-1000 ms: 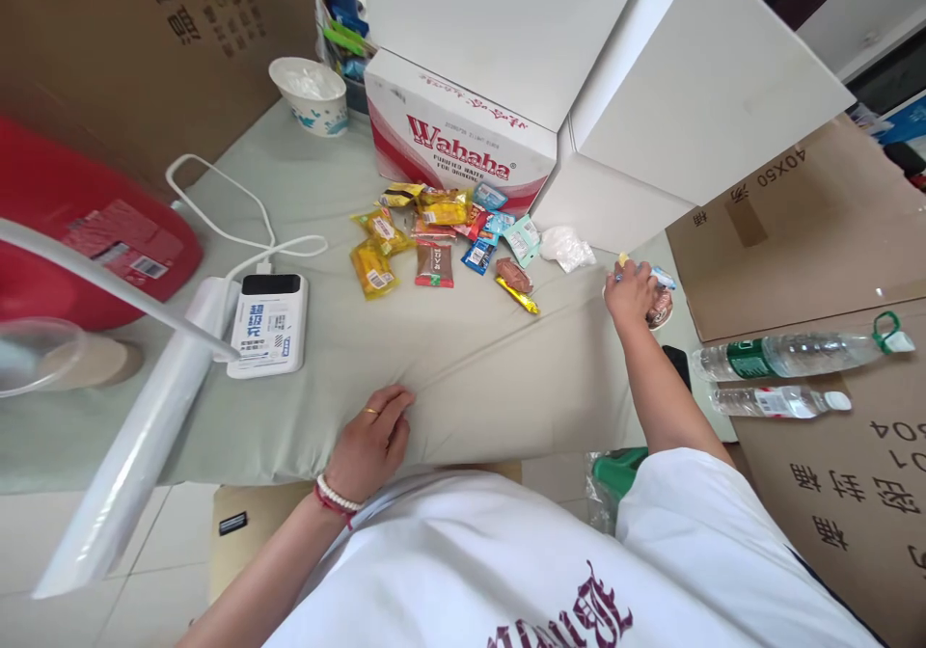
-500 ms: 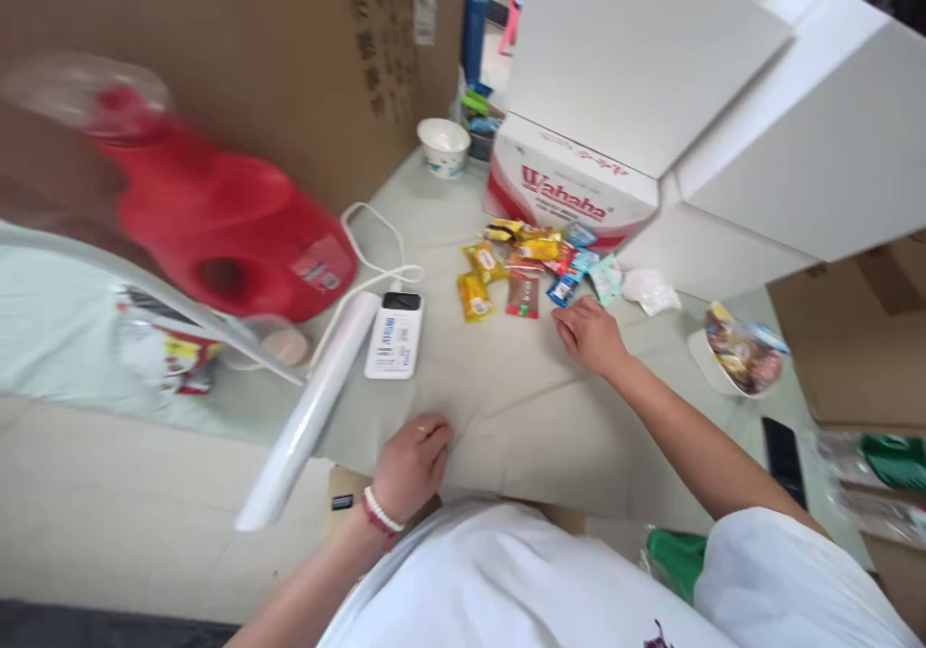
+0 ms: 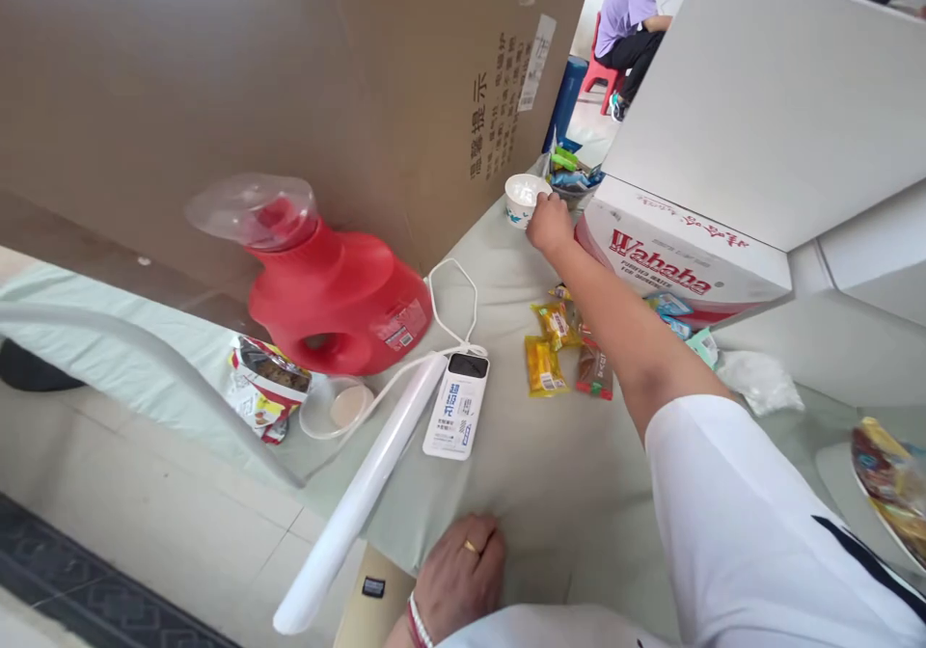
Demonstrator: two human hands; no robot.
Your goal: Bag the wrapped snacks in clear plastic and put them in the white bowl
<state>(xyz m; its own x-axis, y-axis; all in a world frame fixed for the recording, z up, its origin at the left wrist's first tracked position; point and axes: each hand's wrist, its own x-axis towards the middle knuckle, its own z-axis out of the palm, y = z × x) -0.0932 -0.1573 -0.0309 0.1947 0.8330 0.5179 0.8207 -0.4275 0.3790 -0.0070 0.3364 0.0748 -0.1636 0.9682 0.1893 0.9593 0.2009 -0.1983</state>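
My right hand is stretched far across the table and touches the rim of a small white paper bowl beside the red and white Wahaha box. Whether its fingers grip the bowl I cannot tell. My left hand rests flat on the pale green tablecloth at the near edge, fingers curled, holding nothing. Several small snack packets lie on the cloth under my right forearm.
A red jug stands at the left, with a white power bank, its cable and a white roll near it. A snack bag and a clear lid lie left. A plate of snacks is far right. A seated person is behind.
My right hand left the snack packets and reached far forward to the white bowl. My view swung left and up. My left hand stayed at the table edge.
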